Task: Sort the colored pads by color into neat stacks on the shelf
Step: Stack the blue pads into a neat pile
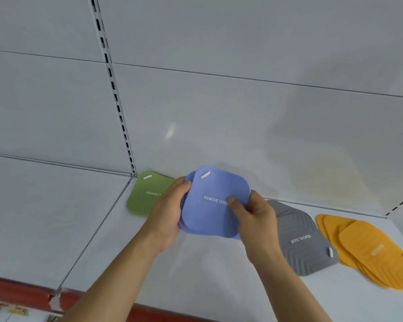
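On white metal shelf [207, 270] with white back panel, slotted upright [113, 89], red front edge: head view. Blue rounded-square felt pads [213, 205], several, fanned, held above shelf centre; top one reads "REMOVE ODOR", white tab corner pointing up-left. Left hand [170, 212] grips their left edge; right hand [254, 214] pinches right edge, thumb on top. Green pad [144, 196] left, grey ribbed pad [300, 238] and orange pad stack [370, 249] right.

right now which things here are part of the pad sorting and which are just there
Part of the job:
blue pads, held by left hand and right hand
green pad
grey pad
orange pads
shelf

Just there:
back panel
slotted upright
red shelf edge
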Demonstrator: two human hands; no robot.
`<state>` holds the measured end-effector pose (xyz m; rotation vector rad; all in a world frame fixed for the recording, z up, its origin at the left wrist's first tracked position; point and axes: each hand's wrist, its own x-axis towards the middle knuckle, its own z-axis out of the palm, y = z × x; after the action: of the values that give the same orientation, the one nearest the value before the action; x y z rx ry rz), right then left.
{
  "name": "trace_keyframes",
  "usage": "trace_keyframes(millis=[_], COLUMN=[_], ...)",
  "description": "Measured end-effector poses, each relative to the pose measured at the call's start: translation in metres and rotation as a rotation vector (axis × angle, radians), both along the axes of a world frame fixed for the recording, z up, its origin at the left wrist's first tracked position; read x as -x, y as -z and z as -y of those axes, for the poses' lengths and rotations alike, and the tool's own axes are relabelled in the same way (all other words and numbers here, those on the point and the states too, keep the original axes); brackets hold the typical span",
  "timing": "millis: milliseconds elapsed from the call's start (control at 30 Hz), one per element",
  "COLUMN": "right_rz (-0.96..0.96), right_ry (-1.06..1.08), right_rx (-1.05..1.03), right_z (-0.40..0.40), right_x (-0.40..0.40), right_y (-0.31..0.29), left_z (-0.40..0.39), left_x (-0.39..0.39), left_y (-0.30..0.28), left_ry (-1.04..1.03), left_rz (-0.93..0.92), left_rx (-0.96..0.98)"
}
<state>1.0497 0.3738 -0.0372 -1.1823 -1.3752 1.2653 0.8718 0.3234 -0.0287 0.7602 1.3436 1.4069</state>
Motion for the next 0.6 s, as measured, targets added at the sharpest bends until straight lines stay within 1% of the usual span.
trace_keyframes(millis=[67, 133, 300, 467, 600], right_rz=[0.039, 0.071, 0.143, 0.162, 0.275], right_ry=[0.007, -0.002, -0.012, -0.063, -0.043], right_rx=[-0.024, -0.052, -0.095, -0.112, -0.182], right_z=[0.0, 0.0, 0.001, 0.003, -0.016], right_x=[0.0, 0.0, 0.003, 0.006, -0.002], right_y=[0.006, 0.008, 0.014, 0.014, 0.007], left_z=[0.0, 0.001, 0.0, 0.0, 0.001], left_x=[-0.004, -0.005, -0.006, -0.004, 0.0], left_y=[0.006, 0.01, 0.012, 0.01, 0.007], left_ry=[-0.022, -0.028, -0.039, -0.037, -0.023], left_rz=[0.039, 0.031, -0.106, -0.156, -0.221], left_rx=[-0.003, -0.022, -0.071, -0.104, -0.132])
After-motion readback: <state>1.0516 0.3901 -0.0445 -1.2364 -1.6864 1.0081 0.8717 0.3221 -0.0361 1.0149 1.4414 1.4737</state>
